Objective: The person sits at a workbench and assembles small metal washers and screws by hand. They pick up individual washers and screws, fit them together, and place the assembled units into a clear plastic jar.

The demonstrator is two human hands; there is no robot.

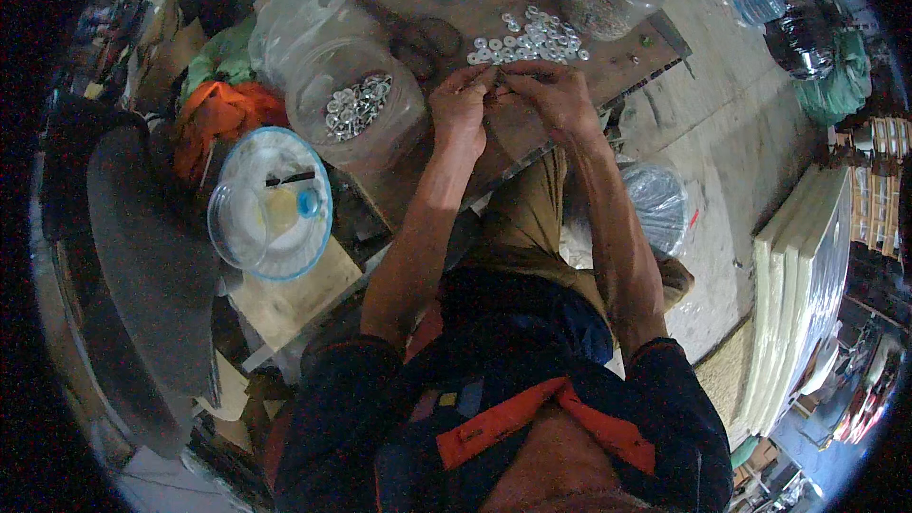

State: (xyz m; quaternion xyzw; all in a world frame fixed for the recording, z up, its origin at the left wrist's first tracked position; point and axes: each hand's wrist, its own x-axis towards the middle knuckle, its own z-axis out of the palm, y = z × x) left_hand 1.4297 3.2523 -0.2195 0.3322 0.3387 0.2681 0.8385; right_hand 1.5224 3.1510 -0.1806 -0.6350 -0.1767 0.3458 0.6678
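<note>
Above the wooden table (513, 138), my left hand (460, 106) and my right hand (556, 100) meet fingertip to fingertip. The fingers of both are closed in a pinch, and whatever lies between them is too small and hidden to name. Just beyond the fingertips is a loose pile of small, shiny, ring-shaped pieces (541, 36). A clear plastic tub (404, 112), left of my left hand, has similar shiny pieces (359, 106) in it. Dark-handled scissors (439, 36) lie between the tub and the pile.
A clear bag (613, 5) of small pieces stands at the table's far right. Left of the table is a round, blue-rimmed container (328, 195), with an orange bag (223, 119) behind it. Pale stacked panels (793, 294) stand on the right, beyond a plastic-wrapped bundle (655, 209).
</note>
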